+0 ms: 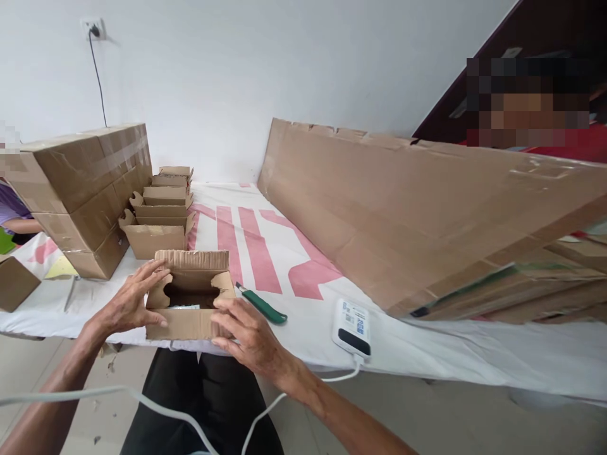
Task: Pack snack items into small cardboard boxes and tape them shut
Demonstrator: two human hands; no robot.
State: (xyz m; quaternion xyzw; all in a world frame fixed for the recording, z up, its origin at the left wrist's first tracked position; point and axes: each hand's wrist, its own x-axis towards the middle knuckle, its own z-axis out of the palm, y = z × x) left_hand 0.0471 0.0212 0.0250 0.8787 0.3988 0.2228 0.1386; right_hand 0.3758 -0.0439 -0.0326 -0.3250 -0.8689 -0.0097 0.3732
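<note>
A small cardboard box (187, 323) stands at the table's near edge with its top flaps raised. Its front flap leans toward me, and the side flaps have curved cut-outs. Something pale shows inside, too little of it to name. My left hand (130, 300) grips the box's left side, thumb on the front flap and fingers on the left flap. On the other side, my right hand (249, 335) holds the front right corner with bent fingers. A green utility knife (263, 307) lies on the cloth just right of the box.
Stacked taped cartons (90, 189) and a row of open boxes (156, 237) stand at left. A large cardboard sheet (403, 215) slants across the right. A white device (351, 325) trails a cable (265, 411) before me. People are at both sides.
</note>
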